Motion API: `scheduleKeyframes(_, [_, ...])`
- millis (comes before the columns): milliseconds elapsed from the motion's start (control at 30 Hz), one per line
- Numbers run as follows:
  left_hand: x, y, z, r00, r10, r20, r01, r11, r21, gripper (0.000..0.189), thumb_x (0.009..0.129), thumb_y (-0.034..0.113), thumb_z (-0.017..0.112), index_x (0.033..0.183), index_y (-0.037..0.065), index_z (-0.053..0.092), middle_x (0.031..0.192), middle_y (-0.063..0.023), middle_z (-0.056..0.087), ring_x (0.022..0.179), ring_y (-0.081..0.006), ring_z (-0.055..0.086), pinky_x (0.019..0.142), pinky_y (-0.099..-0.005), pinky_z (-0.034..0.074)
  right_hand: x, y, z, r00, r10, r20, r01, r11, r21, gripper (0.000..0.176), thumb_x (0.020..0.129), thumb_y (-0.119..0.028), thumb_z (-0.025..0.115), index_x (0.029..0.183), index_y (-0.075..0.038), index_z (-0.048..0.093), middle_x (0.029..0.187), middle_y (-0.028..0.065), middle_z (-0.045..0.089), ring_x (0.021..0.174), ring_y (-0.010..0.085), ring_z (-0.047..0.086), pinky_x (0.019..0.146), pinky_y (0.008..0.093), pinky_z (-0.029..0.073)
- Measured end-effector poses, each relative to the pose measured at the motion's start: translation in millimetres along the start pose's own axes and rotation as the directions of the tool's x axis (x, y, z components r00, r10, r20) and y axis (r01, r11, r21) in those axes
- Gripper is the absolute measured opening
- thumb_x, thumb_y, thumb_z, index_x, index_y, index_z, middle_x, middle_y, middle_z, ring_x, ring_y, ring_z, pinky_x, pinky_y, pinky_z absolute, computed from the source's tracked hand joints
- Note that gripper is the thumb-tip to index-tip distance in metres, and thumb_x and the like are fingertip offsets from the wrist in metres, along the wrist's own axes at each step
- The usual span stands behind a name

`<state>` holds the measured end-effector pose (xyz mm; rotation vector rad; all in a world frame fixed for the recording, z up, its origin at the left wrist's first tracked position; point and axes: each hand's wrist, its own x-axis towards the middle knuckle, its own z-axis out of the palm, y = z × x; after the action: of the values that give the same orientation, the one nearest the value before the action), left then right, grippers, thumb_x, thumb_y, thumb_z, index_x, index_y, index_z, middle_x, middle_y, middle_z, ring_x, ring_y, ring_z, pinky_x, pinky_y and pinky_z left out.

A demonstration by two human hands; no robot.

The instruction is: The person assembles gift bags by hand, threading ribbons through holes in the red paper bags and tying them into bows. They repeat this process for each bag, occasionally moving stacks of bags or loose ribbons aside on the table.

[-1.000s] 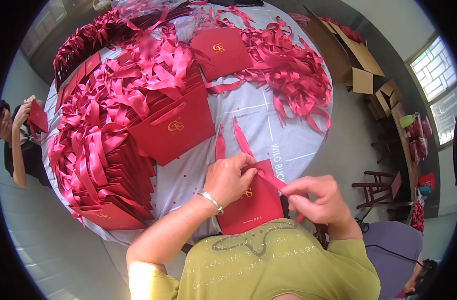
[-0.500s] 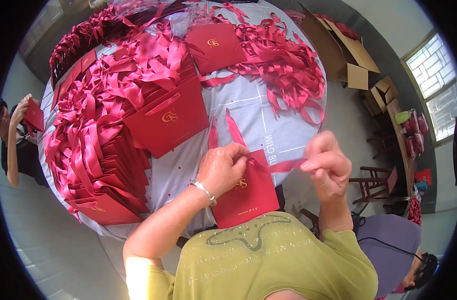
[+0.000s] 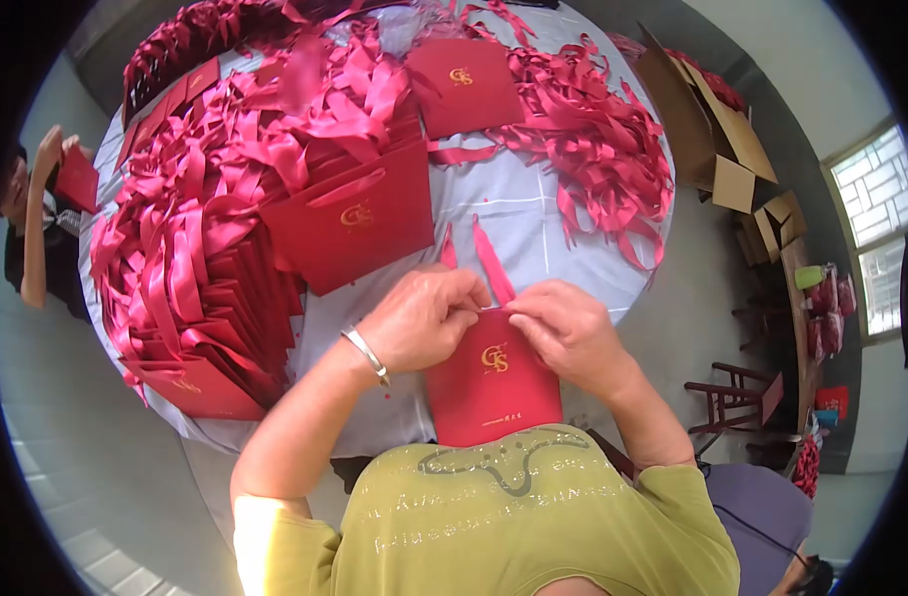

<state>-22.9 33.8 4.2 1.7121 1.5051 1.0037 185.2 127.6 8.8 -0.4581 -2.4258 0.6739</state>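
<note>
A red paper gift bag with a gold emblem stands against my green shirt at the table's front edge. At its top left my left hand, a silver bangle on the wrist, is closed with thumb and fingers pinching the rim. My right hand is likewise closed, pinching the top edge on the right side. Between and beyond the hands, pink-red ribbon ends lie out over the cloth. Whether ribbon is also caught between my fingertips is hidden.
Packed red bags with ribbon handles crowd the left of the round table. Loose ribbons heap at the back right, beside a flat red bag. Cardboard boxes and a stool stand right. Another person's hand is far left.
My right hand has come in from the right, where it was pulling a ribbon out sideways, to the bag's top edge. My left hand has stayed by the rim.
</note>
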Motion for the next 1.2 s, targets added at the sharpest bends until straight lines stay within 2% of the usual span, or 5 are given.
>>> scheduleKeyframes(100, [0.5, -0.8, -7.3, 0.990, -0.096, 0.099, 0.104, 0.991, -0.080, 0.013, 0.083, -0.001, 0.064, 0.095, 0.002, 0.064, 0.076, -0.0076, 0.069, 0.074, -0.0134, 0.067, 0.067, -0.0283, 0.051, -2.2, 3.5, -12.5, 0.998, 0.061, 0.011, -0.061, 0.997, 0.037, 0.011, 0.080, -0.003, 0.073, 0.089, -0.001, 0.068, 0.084, 0.0127, 0.067, 0.074, 0.0284, 0.066, 0.066, 0.0352, 0.053])
scheduleKeyframes(267, [1.0, -8.2, -8.9, 0.968, -0.145, 0.205, 0.199, 0.939, -0.279, 0.019, 0.085, 0.000, 0.060, 0.104, 0.001, 0.064, 0.086, -0.0091, 0.072, 0.081, -0.0188, 0.071, 0.075, -0.0296, 0.054, -10.2, 13.4, -21.5, 0.996, 0.094, 0.000, -0.094, 0.993, 0.068, 0.011, 0.080, -0.002, 0.073, 0.089, 0.000, 0.068, 0.084, 0.0131, 0.067, 0.075, 0.0276, 0.066, 0.067, 0.0351, 0.053])
scheduleKeyframes(433, [3.5, -8.4, -2.3, 0.829, -0.380, 0.411, 0.552, 0.677, -0.487, 0.027, 0.093, -0.004, 0.052, 0.118, 0.001, 0.060, 0.099, -0.0020, 0.067, 0.059, -0.0047, 0.056, 0.052, -0.0203, 0.044, -10.0, 15.1, -16.2, 0.997, 0.075, -0.029, -0.073, 0.996, 0.057, 0.014, 0.079, 0.000, 0.074, 0.092, 0.000, 0.070, 0.084, 0.0127, 0.068, 0.074, 0.0275, 0.066, 0.067, 0.0354, 0.053])
scheduleKeyframes(500, [4.1, -5.9, -3.7, 0.824, -0.391, 0.409, 0.557, 0.687, -0.467, 0.024, 0.094, -0.003, 0.052, 0.116, 0.000, 0.060, 0.096, -0.0020, 0.067, 0.058, -0.0047, 0.055, 0.051, -0.0203, 0.044, -3.6, 4.0, -16.5, 0.990, -0.025, -0.140, 0.011, 0.995, -0.104, 0.018, 0.077, 0.001, 0.074, 0.095, -0.001, 0.070, 0.082, 0.0122, 0.068, 0.072, 0.0273, 0.065, 0.066, 0.0354, 0.052])
scheduleKeyframes(1200, [2.2, -11.3, 5.4, 0.833, -0.435, 0.342, 0.549, 0.725, -0.416, 0.012, 0.097, 0.004, 0.054, 0.103, 0.002, 0.064, 0.076, 0.0026, 0.060, 0.054, -0.0040, 0.049, 0.050, -0.0219, 0.041, -0.5, -15.0, 16.7, 0.986, -0.164, -0.016, 0.160, 0.978, -0.132, 0.018, 0.071, -0.001, 0.075, 0.085, -0.005, 0.064, 0.075, 0.0077, 0.063, 0.066, 0.0244, 0.062, 0.059, 0.0352, 0.050])
